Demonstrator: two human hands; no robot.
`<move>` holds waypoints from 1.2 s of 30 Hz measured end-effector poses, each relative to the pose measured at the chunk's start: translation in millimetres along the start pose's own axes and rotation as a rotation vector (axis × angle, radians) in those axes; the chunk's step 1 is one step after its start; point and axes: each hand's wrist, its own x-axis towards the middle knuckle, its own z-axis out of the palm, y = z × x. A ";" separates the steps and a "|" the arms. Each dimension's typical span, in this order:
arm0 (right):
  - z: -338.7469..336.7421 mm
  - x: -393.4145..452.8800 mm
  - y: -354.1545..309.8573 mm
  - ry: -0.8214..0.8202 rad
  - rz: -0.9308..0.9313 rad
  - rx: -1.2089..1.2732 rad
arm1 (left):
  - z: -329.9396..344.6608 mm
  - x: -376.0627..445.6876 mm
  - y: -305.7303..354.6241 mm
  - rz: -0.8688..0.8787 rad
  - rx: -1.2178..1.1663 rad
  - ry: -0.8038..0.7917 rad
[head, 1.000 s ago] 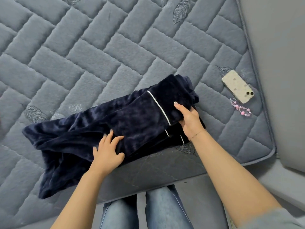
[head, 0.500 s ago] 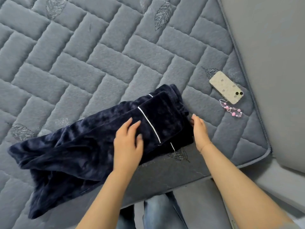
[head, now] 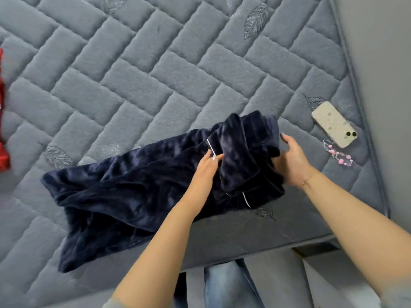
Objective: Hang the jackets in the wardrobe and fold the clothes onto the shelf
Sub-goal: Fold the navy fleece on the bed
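Observation:
A navy plush garment (head: 138, 187) with thin white piping lies across the near edge of the grey quilted mattress (head: 155, 81). Its right end is bunched up into a raised fold (head: 235, 156). My left hand (head: 205, 172) rests flat on the garment just left of that fold, fingertips at the piping. My right hand (head: 292, 161) cups the garment's right end, with some fingers hidden under the cloth. The garment's left end drapes toward the mattress front.
A phone (head: 333, 124) in a pale case lies on the mattress to the right, with a pink bead charm (head: 339, 155) beside it. A red cloth (head: 3, 134) shows at the left edge. A grey panel (head: 382, 63) borders the mattress on the right.
The garment's right end has risen into a fold leaning left. My right hand moved from beside the edge to cupping it. My left hand slid right to the piping.

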 end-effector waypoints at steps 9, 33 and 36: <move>166.8 -18.5 73.2 -0.383 -0.012 -0.627 | -121.2 -101.8 -13.6 0.107 -0.774 0.072; 252.0 34.3 259.4 0.042 -1.098 -1.853 | -289.5 -122.4 -146.6 0.172 -0.383 0.574; 252.5 61.1 288.0 -0.023 -0.894 -2.189 | -309.8 -136.5 -165.0 0.153 -0.427 0.659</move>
